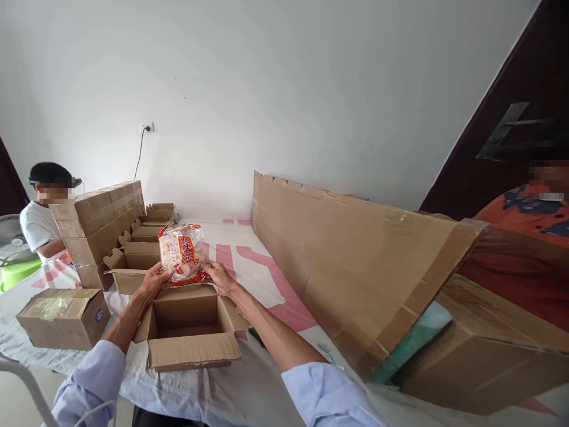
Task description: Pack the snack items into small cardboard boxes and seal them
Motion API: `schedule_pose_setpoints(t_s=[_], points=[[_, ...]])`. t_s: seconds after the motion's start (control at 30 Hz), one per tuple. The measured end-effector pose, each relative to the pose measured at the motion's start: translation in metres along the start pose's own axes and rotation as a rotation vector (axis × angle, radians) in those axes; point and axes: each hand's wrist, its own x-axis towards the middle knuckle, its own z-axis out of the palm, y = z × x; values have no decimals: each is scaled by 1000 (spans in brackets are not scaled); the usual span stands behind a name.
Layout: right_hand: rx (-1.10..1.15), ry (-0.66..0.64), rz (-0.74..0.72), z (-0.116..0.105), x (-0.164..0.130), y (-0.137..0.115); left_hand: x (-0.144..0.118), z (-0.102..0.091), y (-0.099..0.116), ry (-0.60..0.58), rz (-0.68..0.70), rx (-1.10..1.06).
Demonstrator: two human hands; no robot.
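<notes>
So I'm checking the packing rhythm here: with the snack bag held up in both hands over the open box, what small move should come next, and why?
Probably lower the snack bag straight down into the open box. The left hand and right hand grip its lower corners just above the box, whose flaps are spread and whose inside looks empty.

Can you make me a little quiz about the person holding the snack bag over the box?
1. True or false: both hands hold the snack bag.
2. The open box under the bag is: A) full B) empty C) taped shut.
3. Which side of it is the sealed box on?

Key: 1 true: left hand and right hand grip the bag's lower corners. 2 B. 3 the person's left.
</notes>
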Motion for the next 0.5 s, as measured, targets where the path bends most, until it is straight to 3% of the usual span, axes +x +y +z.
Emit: schedule_pose_setpoints(t_s=[0.13, 0.27, 0.33, 0.4, 0.5], points=[[-60, 59, -27, -6, 9, -11, -10, 4, 10, -11, 37, 69], [-134, 177, -125, -34, 13, -26, -43, -29, 16, -52, 43, 360], [-169, 246, -182, -51, 12, -33, -60, -57, 11, 39, -16, 456], [-203, 302, -222, -65, 10, -36, -69, -83, 1, 217, -95, 485], [-241, 350, -249, -75, 5, -35, -57, -104, -20, 467, -150, 495]])
